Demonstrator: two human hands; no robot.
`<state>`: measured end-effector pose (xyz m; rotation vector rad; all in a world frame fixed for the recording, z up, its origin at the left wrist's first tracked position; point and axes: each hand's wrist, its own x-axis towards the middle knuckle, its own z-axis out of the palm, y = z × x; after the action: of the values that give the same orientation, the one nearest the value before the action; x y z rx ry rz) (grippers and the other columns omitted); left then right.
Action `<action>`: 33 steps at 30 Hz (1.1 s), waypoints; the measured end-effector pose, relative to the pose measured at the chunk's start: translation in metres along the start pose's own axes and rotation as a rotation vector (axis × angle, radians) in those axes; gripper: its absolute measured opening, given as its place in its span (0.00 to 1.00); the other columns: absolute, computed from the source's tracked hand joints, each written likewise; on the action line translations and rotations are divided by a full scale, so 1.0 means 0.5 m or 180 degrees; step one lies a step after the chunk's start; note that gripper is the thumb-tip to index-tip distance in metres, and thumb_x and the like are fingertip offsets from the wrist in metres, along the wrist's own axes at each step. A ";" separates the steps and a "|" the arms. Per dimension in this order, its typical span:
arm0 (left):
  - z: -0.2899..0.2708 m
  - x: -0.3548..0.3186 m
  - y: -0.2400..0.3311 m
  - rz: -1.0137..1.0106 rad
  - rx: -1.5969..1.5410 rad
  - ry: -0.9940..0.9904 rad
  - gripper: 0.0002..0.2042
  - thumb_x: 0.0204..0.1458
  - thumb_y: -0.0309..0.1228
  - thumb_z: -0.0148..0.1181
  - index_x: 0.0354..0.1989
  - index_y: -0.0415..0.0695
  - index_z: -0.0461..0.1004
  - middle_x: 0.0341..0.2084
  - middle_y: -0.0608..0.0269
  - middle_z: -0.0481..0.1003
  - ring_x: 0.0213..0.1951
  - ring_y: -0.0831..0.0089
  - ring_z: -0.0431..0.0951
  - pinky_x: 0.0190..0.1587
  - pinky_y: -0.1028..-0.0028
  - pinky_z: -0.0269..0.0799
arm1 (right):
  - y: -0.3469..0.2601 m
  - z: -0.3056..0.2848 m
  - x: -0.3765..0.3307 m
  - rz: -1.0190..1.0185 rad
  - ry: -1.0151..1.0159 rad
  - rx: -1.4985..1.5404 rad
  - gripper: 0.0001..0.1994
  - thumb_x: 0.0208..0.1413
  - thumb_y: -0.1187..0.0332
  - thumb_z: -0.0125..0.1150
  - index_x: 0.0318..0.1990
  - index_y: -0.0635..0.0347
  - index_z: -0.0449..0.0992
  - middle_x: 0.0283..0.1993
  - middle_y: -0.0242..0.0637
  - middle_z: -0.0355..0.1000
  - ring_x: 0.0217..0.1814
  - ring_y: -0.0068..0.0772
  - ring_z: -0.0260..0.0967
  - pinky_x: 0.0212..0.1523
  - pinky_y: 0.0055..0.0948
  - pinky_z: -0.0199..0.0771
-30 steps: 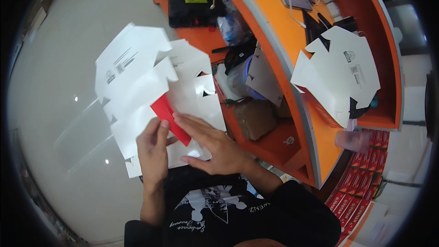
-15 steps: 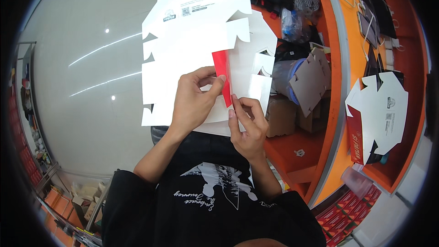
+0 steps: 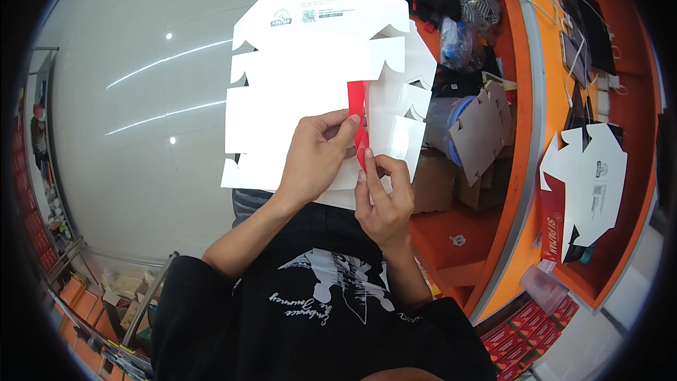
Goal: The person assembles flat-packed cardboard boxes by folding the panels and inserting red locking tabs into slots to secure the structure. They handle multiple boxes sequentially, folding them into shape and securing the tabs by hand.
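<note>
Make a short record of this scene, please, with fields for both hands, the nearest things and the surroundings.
Left hand: pinches the red strip between thumb and fingers
Right hand: fingertips at the red strip's lower end; firmness of hold unclear
Nearest thing: flat white cardboard with notched edges, behind the hands
Right side: orange desk; another notched cardboard, white with a red side
Lower right: clear cup; red boxes
Left side: pale, shiny floor

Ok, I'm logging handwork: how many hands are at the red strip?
2: left hand at the middle of the red strip, right hand at its lower end. No other hand shows.
</note>
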<state>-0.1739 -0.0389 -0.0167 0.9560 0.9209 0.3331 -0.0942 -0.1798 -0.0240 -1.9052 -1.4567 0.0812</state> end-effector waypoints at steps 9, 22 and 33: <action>0.000 -0.016 -0.015 0.0823 0.0833 0.0177 0.13 0.66 0.27 0.57 0.48 0.30 0.82 0.41 0.46 0.84 0.39 0.65 0.85 0.39 0.70 0.82 | -0.030 0.022 -0.004 0.0324 0.0208 0.0106 0.23 0.54 0.84 0.64 0.60 0.76 0.76 0.44 0.50 0.72 0.39 0.44 0.73 0.38 0.38 0.76; 0.008 -0.018 -0.032 0.1116 0.0899 0.0310 0.12 0.63 0.25 0.58 0.47 0.31 0.83 0.50 0.41 0.76 0.46 0.60 0.83 0.30 0.70 0.88 | -0.042 0.059 -0.005 0.0753 0.0539 0.0011 0.17 0.61 0.83 0.61 0.57 0.76 0.78 0.43 0.51 0.73 0.40 0.44 0.76 0.38 0.36 0.78; 0.016 -0.018 -0.030 0.1134 0.1030 0.0392 0.11 0.62 0.25 0.57 0.45 0.30 0.83 0.48 0.43 0.75 0.43 0.60 0.83 0.30 0.71 0.88 | -0.020 0.074 0.001 0.0667 0.0610 0.0121 0.20 0.58 0.82 0.62 0.58 0.78 0.76 0.41 0.50 0.72 0.37 0.45 0.73 0.34 0.39 0.74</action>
<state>-0.1751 -0.0573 -0.0222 1.4162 0.9316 0.5605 -0.1188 -0.1596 -0.0455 -1.9710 -1.1198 0.0229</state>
